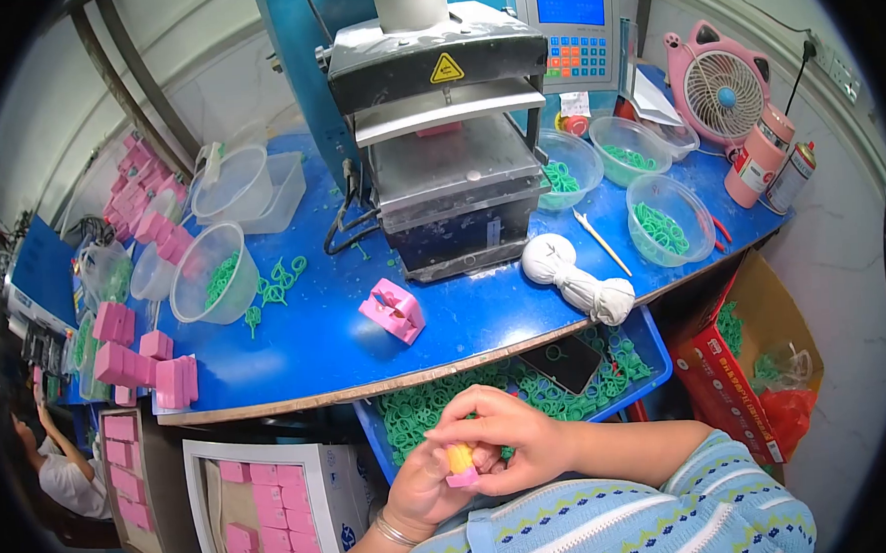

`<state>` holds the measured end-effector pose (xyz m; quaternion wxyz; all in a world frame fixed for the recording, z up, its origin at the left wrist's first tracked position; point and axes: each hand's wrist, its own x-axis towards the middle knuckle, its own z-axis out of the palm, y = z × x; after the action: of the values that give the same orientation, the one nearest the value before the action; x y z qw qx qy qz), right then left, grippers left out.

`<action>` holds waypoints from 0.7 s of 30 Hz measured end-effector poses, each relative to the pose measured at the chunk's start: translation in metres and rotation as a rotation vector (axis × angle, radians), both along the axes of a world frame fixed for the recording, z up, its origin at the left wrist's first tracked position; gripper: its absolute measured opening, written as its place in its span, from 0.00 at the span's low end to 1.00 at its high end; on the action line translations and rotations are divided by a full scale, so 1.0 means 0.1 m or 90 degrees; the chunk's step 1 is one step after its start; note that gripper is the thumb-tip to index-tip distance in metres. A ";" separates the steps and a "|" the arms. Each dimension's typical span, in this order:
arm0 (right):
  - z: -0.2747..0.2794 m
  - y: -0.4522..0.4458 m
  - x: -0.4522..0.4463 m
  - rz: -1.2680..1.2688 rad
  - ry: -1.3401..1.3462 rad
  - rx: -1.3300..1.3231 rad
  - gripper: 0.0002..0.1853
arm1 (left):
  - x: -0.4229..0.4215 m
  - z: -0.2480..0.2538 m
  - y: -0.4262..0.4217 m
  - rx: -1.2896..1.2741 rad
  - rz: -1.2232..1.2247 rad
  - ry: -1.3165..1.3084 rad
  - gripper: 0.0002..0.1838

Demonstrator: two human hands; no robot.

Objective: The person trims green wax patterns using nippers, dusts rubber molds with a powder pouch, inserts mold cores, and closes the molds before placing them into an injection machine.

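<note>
Close to my body, over the front of the blue tray [657,350], both my hands meet around a small yellow piece with a pink end [460,460]. My left hand [419,490] closes on it from the left. My right hand [516,435] curls over it from the right, thumb below and fingers above. Fingers cover most of the piece, so its kind cannot be made out. Beyond my hands, a pink block with a hollow [393,311] rests alone on the blue table [317,353].
A press [453,176] stands at the table's middle. Clear bowls [668,220] hold green loop-shaped pieces. A white cloth bundle [578,279] and a pen-like tool [602,243] lie right. Pink blocks fill a box [204,489] at lower left. A pink fan [724,87] stands behind; another person [68,481] sits far left.
</note>
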<state>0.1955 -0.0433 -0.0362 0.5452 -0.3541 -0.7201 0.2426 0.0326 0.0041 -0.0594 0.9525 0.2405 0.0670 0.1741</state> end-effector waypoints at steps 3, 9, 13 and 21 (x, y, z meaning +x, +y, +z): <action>-0.04 0.00 -0.03 0.019 0.007 0.010 0.32 | 0.01 -0.04 0.00 -0.002 0.000 0.006 0.29; -0.08 0.02 -0.04 0.025 0.037 -0.052 0.32 | 0.01 -0.04 0.00 0.022 0.015 0.021 0.31; -0.02 -0.01 0.01 0.006 0.049 -0.058 0.30 | -0.02 0.03 0.03 -0.009 0.057 0.039 0.31; 0.04 -0.05 -0.03 -0.155 -0.065 0.039 0.26 | -0.09 0.03 0.09 0.043 0.107 0.028 0.19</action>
<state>0.1927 -0.0483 -0.0320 0.5439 -0.4339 -0.7057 0.1337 0.0239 0.0135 -0.0560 0.9242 0.2694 0.1020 0.2506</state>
